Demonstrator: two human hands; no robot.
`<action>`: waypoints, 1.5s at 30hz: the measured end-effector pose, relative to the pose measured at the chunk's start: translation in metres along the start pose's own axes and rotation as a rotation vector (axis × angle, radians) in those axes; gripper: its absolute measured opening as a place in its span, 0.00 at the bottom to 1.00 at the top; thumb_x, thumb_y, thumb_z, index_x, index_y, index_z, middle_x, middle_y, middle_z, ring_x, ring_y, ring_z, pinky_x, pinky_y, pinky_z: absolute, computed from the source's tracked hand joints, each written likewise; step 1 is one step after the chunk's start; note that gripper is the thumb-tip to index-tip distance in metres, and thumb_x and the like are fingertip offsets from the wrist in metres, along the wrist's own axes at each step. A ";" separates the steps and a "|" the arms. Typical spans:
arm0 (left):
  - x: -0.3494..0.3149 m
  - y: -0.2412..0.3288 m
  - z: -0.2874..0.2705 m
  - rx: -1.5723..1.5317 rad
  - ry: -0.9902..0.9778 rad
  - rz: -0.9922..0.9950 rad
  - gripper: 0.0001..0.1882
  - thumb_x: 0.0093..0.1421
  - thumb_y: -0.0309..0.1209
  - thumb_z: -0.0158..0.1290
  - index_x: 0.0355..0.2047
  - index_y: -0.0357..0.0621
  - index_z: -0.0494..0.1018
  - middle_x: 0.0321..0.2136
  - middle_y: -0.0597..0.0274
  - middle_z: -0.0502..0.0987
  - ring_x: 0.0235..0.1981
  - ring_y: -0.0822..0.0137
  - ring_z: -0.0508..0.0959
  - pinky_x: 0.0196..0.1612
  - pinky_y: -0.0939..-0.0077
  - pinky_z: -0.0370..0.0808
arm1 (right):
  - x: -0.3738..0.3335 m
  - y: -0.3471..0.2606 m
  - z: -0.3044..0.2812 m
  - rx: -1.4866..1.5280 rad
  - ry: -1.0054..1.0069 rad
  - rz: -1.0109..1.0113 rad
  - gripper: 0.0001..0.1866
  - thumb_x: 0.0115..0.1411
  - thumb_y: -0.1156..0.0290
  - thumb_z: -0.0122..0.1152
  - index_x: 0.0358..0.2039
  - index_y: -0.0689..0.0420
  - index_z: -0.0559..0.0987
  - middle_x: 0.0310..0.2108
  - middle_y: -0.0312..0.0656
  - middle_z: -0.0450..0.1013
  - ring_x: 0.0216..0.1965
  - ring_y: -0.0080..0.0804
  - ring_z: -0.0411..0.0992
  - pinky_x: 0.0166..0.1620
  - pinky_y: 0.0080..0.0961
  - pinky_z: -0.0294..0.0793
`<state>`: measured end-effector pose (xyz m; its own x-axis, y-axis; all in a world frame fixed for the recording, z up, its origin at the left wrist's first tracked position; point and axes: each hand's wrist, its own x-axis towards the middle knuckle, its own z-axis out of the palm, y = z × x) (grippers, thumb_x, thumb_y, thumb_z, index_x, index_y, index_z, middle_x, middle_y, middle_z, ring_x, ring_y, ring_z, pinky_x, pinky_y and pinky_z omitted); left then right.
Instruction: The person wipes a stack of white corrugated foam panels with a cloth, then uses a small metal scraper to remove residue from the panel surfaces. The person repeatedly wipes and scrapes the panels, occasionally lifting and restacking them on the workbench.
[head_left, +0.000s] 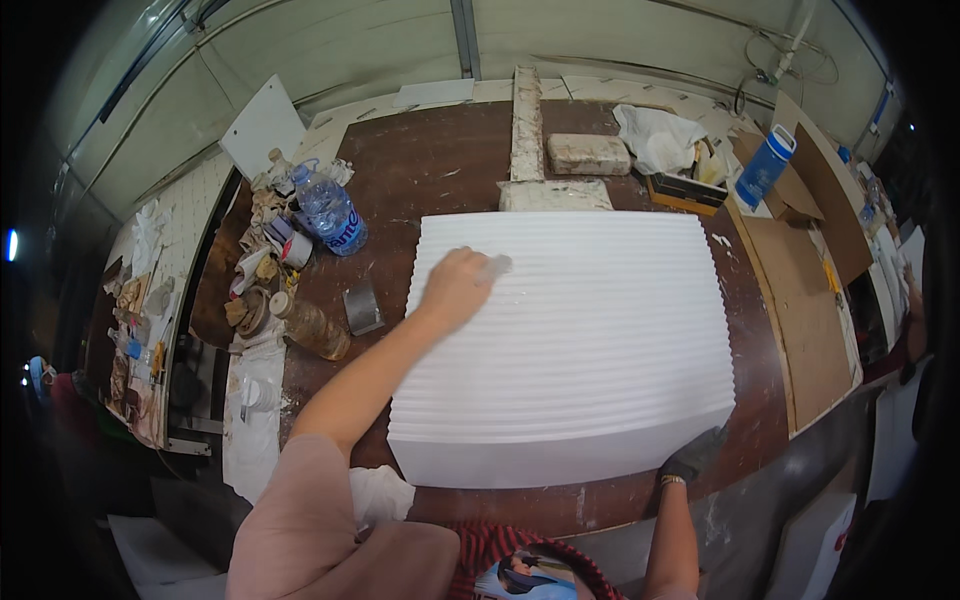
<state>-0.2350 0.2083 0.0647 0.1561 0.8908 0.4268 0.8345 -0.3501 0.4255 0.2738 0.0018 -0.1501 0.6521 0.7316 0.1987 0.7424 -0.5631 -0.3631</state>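
Note:
A large white ribbed panel [570, 330] lies on the brown table, its ridges running left to right and a smooth band along its near edge. Over its far left part, my left hand [457, 288] is closed on a small greyish, see-through flat piece [494, 267]. That piece touches or nearly touches the ridges; blur hides its exact kind. A few small white specks lie on the ridges beside it. In a dark glove, my right hand [693, 456] grips the panel's near right corner, its fingers partly hidden by the edge.
Left of the panel are a large clear bottle [330, 210], a brownish jar [312, 327], a grey metal plate [362, 307] and clutter. Beyond it sits a stained block [588, 155]. A blue bottle [765, 168] and cardboard [800, 310] are at right.

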 end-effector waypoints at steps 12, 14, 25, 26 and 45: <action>0.056 -0.122 -0.033 0.124 0.063 -0.193 0.12 0.53 0.30 0.59 0.37 0.38 0.80 0.36 0.47 0.78 0.41 0.44 0.78 0.46 0.52 0.75 | -0.001 -0.030 -0.022 0.039 -0.067 0.060 0.25 0.73 0.67 0.39 0.64 0.72 0.64 0.67 0.60 0.60 0.70 0.47 0.56 0.74 0.40 0.49; 0.062 -0.112 -0.031 0.260 0.111 -0.255 0.12 0.52 0.30 0.60 0.37 0.38 0.80 0.36 0.47 0.78 0.41 0.45 0.78 0.46 0.52 0.75 | 0.000 -0.031 -0.026 0.074 0.044 0.010 0.26 0.73 0.67 0.38 0.64 0.71 0.64 0.67 0.60 0.60 0.70 0.48 0.56 0.74 0.40 0.49; 0.098 -0.030 0.027 0.043 -0.002 -0.068 0.11 0.53 0.27 0.57 0.37 0.38 0.81 0.37 0.47 0.79 0.43 0.47 0.78 0.50 0.54 0.74 | -0.020 0.008 0.005 0.198 0.020 0.077 0.28 0.75 0.61 0.32 0.70 0.63 0.57 0.72 0.51 0.53 0.73 0.45 0.49 0.75 0.38 0.44; 0.105 -0.028 0.025 0.181 0.060 -0.145 0.11 0.53 0.27 0.58 0.37 0.38 0.81 0.36 0.47 0.80 0.43 0.45 0.78 0.48 0.53 0.75 | -0.021 0.002 0.001 0.215 0.026 0.077 0.28 0.76 0.61 0.32 0.70 0.64 0.56 0.72 0.51 0.53 0.73 0.45 0.49 0.75 0.38 0.44; 0.133 0.138 0.160 -0.207 -0.151 0.297 0.14 0.54 0.35 0.61 0.38 0.39 0.80 0.36 0.51 0.80 0.41 0.51 0.79 0.46 0.57 0.77 | -0.031 -0.057 -0.030 0.309 0.230 0.059 0.24 0.71 0.65 0.47 0.59 0.71 0.71 0.57 0.64 0.71 0.60 0.60 0.68 0.64 0.51 0.66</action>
<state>-0.0146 0.3246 0.0525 0.4639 0.7688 0.4401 0.6194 -0.6367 0.4593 0.2165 -0.0001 -0.1086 0.7355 0.5768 0.3555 0.6444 -0.4332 -0.6302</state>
